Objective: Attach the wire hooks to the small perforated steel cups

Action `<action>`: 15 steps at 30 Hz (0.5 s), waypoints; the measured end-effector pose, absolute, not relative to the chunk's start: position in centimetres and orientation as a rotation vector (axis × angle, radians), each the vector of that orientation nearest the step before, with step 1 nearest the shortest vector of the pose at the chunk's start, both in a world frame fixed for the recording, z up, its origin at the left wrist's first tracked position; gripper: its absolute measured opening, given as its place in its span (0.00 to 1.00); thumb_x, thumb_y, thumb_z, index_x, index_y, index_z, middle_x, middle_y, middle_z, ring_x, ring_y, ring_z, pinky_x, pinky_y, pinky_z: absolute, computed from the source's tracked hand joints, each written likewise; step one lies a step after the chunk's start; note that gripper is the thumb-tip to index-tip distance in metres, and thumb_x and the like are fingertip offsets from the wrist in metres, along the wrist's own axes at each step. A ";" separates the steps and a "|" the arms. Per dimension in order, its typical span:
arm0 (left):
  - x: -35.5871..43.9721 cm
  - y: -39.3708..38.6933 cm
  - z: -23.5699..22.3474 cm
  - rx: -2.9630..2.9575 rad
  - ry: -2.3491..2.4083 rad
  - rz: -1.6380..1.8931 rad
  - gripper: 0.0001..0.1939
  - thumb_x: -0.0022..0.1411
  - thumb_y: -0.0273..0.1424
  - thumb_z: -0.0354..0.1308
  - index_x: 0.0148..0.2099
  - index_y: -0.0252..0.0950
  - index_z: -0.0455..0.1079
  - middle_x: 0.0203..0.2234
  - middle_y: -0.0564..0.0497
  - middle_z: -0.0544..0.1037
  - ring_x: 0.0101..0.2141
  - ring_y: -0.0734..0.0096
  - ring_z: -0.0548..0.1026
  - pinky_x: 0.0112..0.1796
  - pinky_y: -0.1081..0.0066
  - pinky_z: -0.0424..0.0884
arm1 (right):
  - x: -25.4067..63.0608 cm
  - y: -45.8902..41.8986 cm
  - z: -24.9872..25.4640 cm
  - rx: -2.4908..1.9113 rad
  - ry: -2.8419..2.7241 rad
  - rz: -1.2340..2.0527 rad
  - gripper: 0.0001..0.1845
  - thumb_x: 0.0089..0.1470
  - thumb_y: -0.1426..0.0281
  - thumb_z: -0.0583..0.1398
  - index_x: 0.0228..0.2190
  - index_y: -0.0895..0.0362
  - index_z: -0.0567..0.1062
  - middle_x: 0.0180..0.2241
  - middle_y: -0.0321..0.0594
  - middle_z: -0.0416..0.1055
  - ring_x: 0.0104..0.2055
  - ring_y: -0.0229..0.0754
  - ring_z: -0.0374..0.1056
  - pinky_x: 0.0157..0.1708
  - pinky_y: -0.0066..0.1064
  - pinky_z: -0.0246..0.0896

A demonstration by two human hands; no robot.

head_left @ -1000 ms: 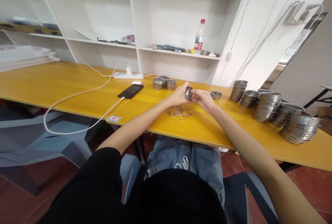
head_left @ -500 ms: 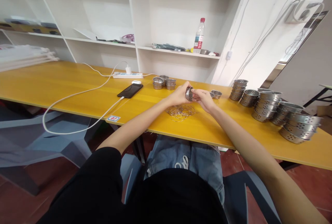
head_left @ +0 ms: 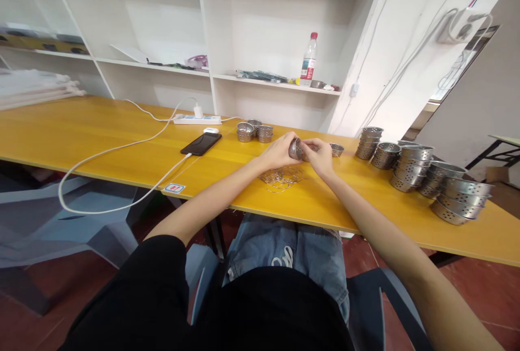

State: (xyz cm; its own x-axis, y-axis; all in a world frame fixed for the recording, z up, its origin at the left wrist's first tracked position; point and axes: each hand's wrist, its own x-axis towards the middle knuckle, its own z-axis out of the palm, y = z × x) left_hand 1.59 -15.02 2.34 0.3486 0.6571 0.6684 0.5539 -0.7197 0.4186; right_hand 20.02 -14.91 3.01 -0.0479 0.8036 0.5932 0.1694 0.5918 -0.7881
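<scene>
A small perforated metal cup (head_left: 296,149) is held just above the table, tipped on its side. My left hand (head_left: 280,151) is closed around it from the left. On the cup's right side my right hand (head_left: 319,155) has its thumb and fingers pinched together against the edge. Whatever may be between those fingertips is too small to make out. Just below both hands lies a loose tangle of thin metal wire (head_left: 281,177). Another low metal cup (head_left: 336,149) rests on the table right behind my right hand.
Stacked perforated cups (head_left: 412,167) fill the table's right side. A smaller cup group (head_left: 265,133) stands left of my hands. Farther left are a black phone (head_left: 202,144), its white cable (head_left: 117,148) looping over the front edge, and a power strip (head_left: 197,119). White shelves (head_left: 276,82) rise behind.
The whole view has shifted slightly. The cup has turned a little in my hands, and my right fingers have changed position at its edge.
</scene>
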 end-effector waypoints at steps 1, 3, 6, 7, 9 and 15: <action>1.6 -15.0 2.3 2.489 1.127 1.312 0.30 0.53 0.45 0.76 0.50 0.39 0.66 0.47 0.43 0.78 0.46 0.52 0.78 0.47 0.58 0.74 | 20.0 -15.0 2.9 -0.842 -1.595 0.586 0.12 0.48 0.58 0.71 0.30 0.53 0.83 0.35 0.43 0.81 0.39 0.49 0.75 0.47 0.42 0.72; 1.5 -14.8 2.2 2.502 1.136 1.311 0.29 0.53 0.43 0.75 0.51 0.39 0.67 0.48 0.43 0.78 0.47 0.52 0.78 0.48 0.57 0.74 | 19.8 -15.3 2.7 -0.835 -1.667 0.539 0.08 0.50 0.62 0.69 0.31 0.53 0.84 0.36 0.43 0.82 0.41 0.50 0.75 0.50 0.43 0.70; 1.3 -14.6 1.9 2.508 1.145 1.317 0.28 0.54 0.38 0.73 0.53 0.39 0.68 0.49 0.43 0.78 0.48 0.52 0.78 0.49 0.58 0.74 | 19.3 -15.6 2.4 -0.837 -1.748 0.549 0.07 0.50 0.65 0.65 0.30 0.53 0.84 0.33 0.40 0.81 0.38 0.50 0.74 0.49 0.42 0.68; 1.2 -14.5 1.8 2.509 1.149 1.318 0.27 0.54 0.37 0.73 0.53 0.39 0.68 0.49 0.43 0.78 0.48 0.53 0.78 0.49 0.58 0.74 | 19.1 -15.7 2.4 -0.843 -1.764 0.558 0.07 0.49 0.66 0.64 0.30 0.53 0.84 0.31 0.38 0.80 0.37 0.49 0.73 0.48 0.42 0.68; 1.3 -14.5 1.8 2.519 1.165 1.320 0.26 0.53 0.36 0.72 0.53 0.39 0.69 0.49 0.44 0.78 0.48 0.54 0.78 0.50 0.58 0.74 | 18.9 -15.7 2.5 -0.862 -1.806 0.567 0.07 0.48 0.68 0.63 0.28 0.53 0.83 0.28 0.37 0.78 0.36 0.49 0.72 0.46 0.40 0.67; 0.4 -13.5 2.9 2.443 1.384 1.436 0.26 0.55 0.42 0.75 0.51 0.37 0.73 0.49 0.41 0.77 0.52 0.48 0.76 0.56 0.54 0.73 | 19.8 -15.5 3.6 -0.821 -1.839 0.413 0.12 0.51 0.70 0.59 0.34 0.53 0.83 0.38 0.42 0.82 0.42 0.51 0.75 0.51 0.43 0.69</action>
